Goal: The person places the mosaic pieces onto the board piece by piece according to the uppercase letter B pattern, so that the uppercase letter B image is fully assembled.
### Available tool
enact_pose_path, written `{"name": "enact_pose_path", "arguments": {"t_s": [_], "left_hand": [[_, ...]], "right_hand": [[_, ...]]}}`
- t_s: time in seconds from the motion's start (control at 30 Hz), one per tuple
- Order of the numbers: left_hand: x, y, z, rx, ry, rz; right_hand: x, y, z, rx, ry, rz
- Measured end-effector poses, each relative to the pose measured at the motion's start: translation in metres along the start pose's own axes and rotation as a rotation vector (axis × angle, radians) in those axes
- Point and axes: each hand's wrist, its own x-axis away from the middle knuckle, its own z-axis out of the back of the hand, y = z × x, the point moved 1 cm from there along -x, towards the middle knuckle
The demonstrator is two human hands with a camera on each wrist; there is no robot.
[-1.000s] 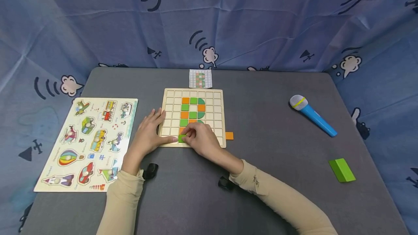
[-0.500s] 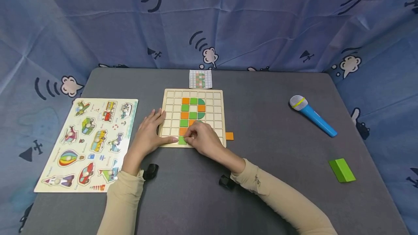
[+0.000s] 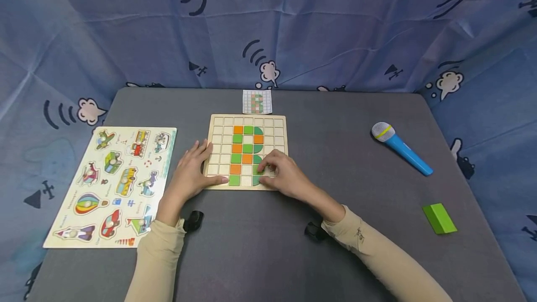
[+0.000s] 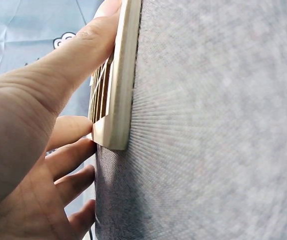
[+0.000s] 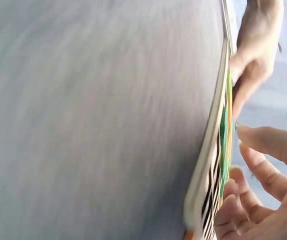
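A wooden grid board [image 3: 274,127] lies on the grey table, with green and orange tiles [image 3: 237,139] in a letter-like pattern. My left hand [image 3: 190,171] rests on the board's left side and front-left corner, fingers extended, thumb beside a green tile [image 3: 234,180]. My right hand [image 3: 287,176] is over the board's front right, beside the rounded green tiles [image 3: 256,180]. Its thumb and fingers stand apart with nothing visible between them in the right wrist view. An orange piece [image 5: 188,235] shows at the board's edge there; in the head view the right hand hides it.
A printed pattern card [image 3: 257,101] lies behind the board. At left is a vehicle picture puzzle [image 3: 121,185]. A blue toy microphone [image 3: 402,149] and a green block [image 3: 439,218] lie on the right. A patterned blue cloth [image 3: 327,27] hangs behind the table.
My right hand has left the green tile at the front of the left column and moved right over the board, covering the loose orange tile. The left hand has stayed put.
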Motion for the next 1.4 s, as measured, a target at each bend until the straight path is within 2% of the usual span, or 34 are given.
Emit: {"name": "enact_pose_path", "arguments": {"t_s": [0.17, 0.4, 0.57, 0.93, 1.23, 1.4], "left_hand": [[0.000, -0.001, 0.000, -0.009, 0.005, -0.005], [-0.001, -0.001, 0.000, -0.019, 0.002, -0.002], [-0.001, 0.000, -0.001, -0.019, 0.004, -0.006], [0.000, 0.001, -0.001, -0.005, 0.002, -0.004], [0.000, 0.001, -0.001, -0.009, -0.003, -0.002], [-0.001, 0.000, -0.001, -0.009, 0.000, 0.001]], "right_hand": [[0.006, 0.014, 0.024, 0.028, 0.039, -0.076], [0.015, 0.032, 0.047, 0.068, -0.045, -0.121], [0.023, 0.043, 0.054, 0.110, -0.043, -0.127], [0.028, 0.053, 0.058, 0.097, 0.015, -0.138], [0.024, 0.042, 0.046, 0.036, 0.189, -0.110], [0.019, 0.033, 0.034, -0.038, 0.205, -0.111]]}}
